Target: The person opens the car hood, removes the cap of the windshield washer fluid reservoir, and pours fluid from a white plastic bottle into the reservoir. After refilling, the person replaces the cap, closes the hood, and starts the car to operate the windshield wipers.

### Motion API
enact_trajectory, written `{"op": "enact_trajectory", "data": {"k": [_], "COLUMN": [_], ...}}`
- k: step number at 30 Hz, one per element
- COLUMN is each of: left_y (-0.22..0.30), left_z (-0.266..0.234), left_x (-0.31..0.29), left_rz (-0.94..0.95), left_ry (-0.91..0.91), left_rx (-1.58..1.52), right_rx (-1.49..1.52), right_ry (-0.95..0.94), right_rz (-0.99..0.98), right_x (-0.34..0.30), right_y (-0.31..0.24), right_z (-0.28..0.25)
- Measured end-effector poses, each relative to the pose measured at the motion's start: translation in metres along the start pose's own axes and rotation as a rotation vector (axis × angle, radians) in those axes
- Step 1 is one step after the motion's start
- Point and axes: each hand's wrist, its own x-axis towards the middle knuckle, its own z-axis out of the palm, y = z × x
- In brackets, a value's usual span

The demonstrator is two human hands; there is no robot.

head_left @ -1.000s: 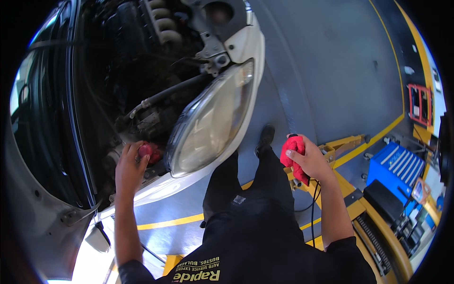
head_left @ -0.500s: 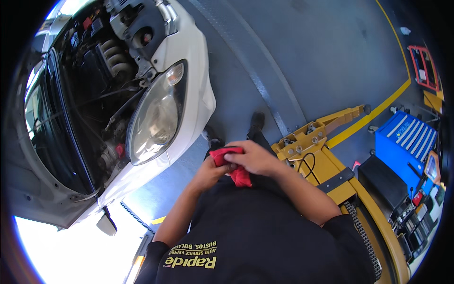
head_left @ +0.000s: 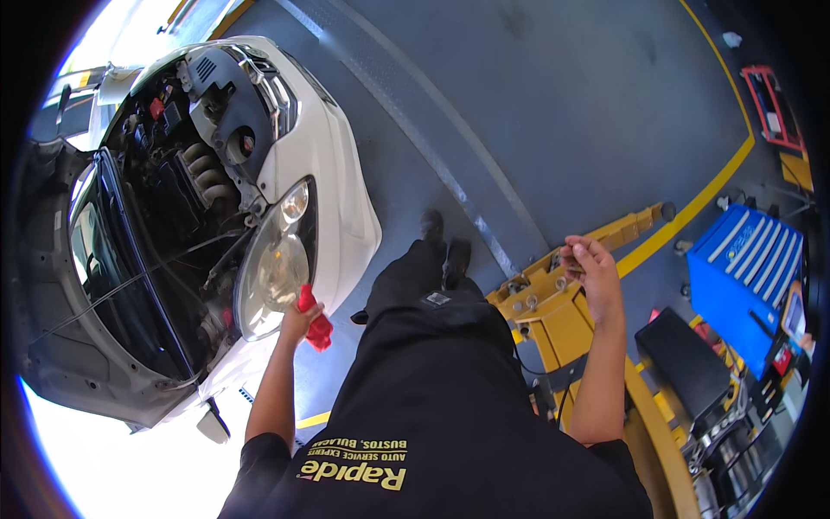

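At eight o'clock from the middle of the view, the left hand [head_left: 296,323] grasps a red cloth [head_left: 318,330], bunched up, probably so that it sits compactly in one palm; its ends poke out above and below the fingers. Toward nine is the headlight [head_left: 277,264] of a white car [head_left: 337,199]; whether cloth and headlight touch, I cannot tell. The raised hood [head_left: 69,277], farther out at nine, leaves the engine bay [head_left: 186,177] at ten exposed. The right hand [head_left: 594,266], at three, is held up before a yellow steel lift [head_left: 558,336], fingers curled; whether they pinch anything small is unclear.
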Motion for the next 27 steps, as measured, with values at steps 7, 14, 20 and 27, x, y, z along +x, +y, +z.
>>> {"op": "enact_trajectory", "data": {"k": [7, 14, 20, 27], "left_y": [0.016, 0.177, 0.287, 0.278], "left_z": [0.033, 0.016, -0.087, -0.204], "left_x": [0.027, 0.084, 0.058, -0.050], "left_rz": [-0.103, 0.130, 0.168, 0.269], "left_ry": [0.002, 0.111, 0.532, 1.397], "left_rx": [0.197, -0.357, -0.691, -1.159], "right_rx": [-0.383, -0.819, -0.865, -1.046], "right_ry": [-0.163, -0.254, -0.318, -0.354], "right_rz": [-0.091, -0.227, -0.306, -0.845], "right_x": [0.087, 0.171, 0.250, 0.361], "right_y": [-0.099, -0.273, -0.420, -0.639], "right_z": [0.018, 0.057, 0.105, 0.291]}}
